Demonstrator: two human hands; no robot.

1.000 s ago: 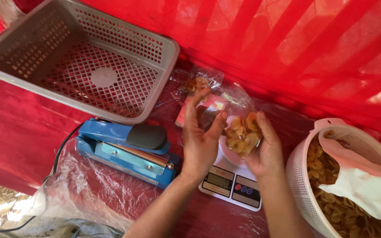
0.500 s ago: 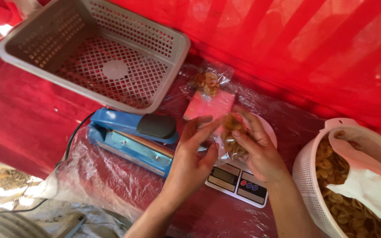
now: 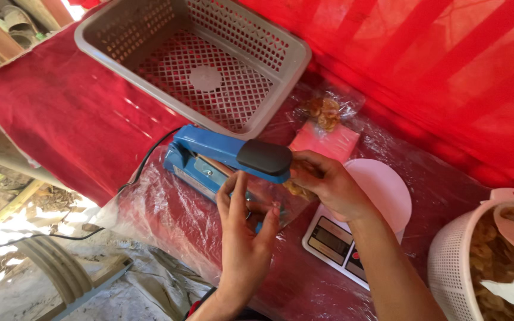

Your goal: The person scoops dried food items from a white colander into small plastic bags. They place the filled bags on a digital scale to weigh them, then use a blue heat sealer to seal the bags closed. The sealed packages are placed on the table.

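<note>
A blue heat sealer (image 3: 221,153) with a black handle stands on the red-covered table, its arm raised. A clear plastic bag of brown snack pieces (image 3: 287,199) lies with its mouth at the sealer's jaw. My left hand (image 3: 245,229) pinches the bag's near edge. My right hand (image 3: 328,184) grips the filled end of the bag just right of the handle. A small digital scale (image 3: 340,244) with a white round pan (image 3: 388,190) sits under my right wrist.
A grey perforated basket (image 3: 150,35) sits at the back left. A second snack bag (image 3: 325,113) and a pink packet (image 3: 322,142) lie behind the sealer. A white colander (image 3: 453,261) of brown snacks stands at the right. The sealer's black cable (image 3: 138,178) runs off the table's left edge.
Both hands lifted the filled bag off the scale pan and carried it left to the sealer. The pan is bare now, and the view has swung left.
</note>
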